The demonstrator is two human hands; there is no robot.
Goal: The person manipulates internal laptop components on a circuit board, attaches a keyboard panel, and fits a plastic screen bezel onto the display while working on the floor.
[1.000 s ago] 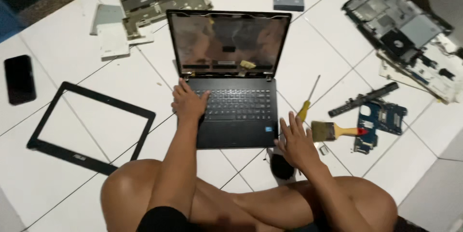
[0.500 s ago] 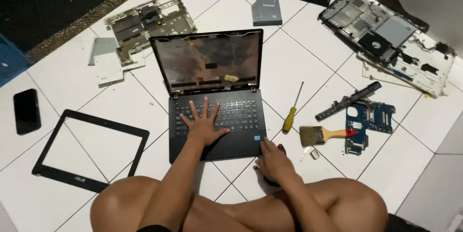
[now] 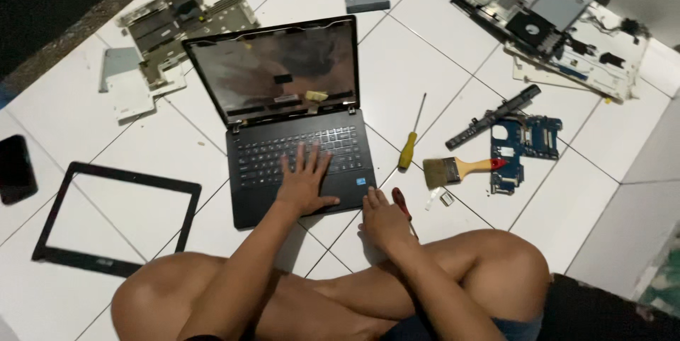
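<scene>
On the floor tiles, my left hand lies flat and open on the laptop; my right hand, seemingly empty, touches the red-handled screwdriver angling away rightward.

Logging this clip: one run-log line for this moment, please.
left hand flat on laptop keyboard | right hand on floor by red-handled screwdriver | no grip
</scene>
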